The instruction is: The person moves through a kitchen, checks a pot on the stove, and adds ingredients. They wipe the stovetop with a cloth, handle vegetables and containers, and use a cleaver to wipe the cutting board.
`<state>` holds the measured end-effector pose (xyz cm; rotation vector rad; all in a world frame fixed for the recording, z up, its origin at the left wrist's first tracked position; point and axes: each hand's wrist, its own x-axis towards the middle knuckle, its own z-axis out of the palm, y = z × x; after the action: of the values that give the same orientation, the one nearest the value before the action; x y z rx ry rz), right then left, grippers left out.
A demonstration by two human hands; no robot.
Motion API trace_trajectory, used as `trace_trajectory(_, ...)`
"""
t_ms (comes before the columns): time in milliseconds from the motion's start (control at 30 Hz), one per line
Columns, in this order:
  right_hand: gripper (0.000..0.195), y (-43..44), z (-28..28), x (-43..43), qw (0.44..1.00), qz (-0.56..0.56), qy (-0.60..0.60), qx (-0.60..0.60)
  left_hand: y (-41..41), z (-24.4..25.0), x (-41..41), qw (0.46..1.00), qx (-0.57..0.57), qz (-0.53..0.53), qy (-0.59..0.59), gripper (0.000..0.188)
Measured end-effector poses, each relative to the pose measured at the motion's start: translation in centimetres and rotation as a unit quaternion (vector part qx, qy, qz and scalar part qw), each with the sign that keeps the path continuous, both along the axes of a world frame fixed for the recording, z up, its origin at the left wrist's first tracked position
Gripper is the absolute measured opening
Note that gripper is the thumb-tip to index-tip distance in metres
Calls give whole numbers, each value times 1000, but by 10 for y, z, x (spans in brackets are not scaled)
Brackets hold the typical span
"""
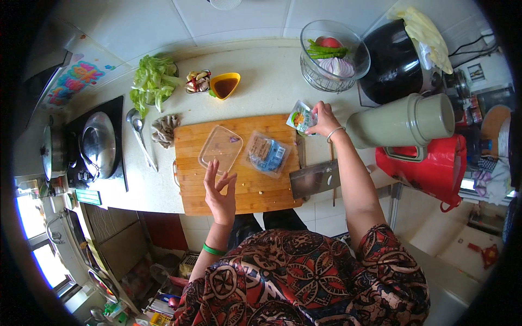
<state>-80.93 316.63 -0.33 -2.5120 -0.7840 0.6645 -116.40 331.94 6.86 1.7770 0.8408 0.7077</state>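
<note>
My right hand [324, 120] grips a small printed foil packet [301, 117] just off the board's upper right corner. Above the lower left part of the wooden cutting board [244, 199], my left hand [220, 195] is raised with its fingers apart and nothing in them. A clear plastic lid or tray [222, 148] with a purple scrap lies on the board beyond that hand. Right of it is a sealed package [267, 155] with a blue and brown label. A cleaver [312, 181] rests across the board's right edge, its handle hidden beneath my right forearm.
Lettuce [153, 81], a bowl of garlic and chillies [198, 81] and a yellow sauce dish [225, 85] stand behind the board. A glass bowl of vegetables [335, 51], a green thermos [401, 121] and a red bag [424, 171] are right. A lidded pan [99, 140] sits on the stove, left.
</note>
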Motion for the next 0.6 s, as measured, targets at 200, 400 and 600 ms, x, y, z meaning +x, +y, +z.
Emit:
trace_trajectory(200,78,1,-4,1,999,7,-1,-43,0,12,-10,998,58,-10,5,60)
trace_trajectory(400,71,5,3,-5,991,-12,-33,-133,7,25,-30,990,123,-34,52,60)
trace_trajectory(600,81,-7,-23,0,998,-46,-37,4,18,36,-49,996,82,-34,23,63)
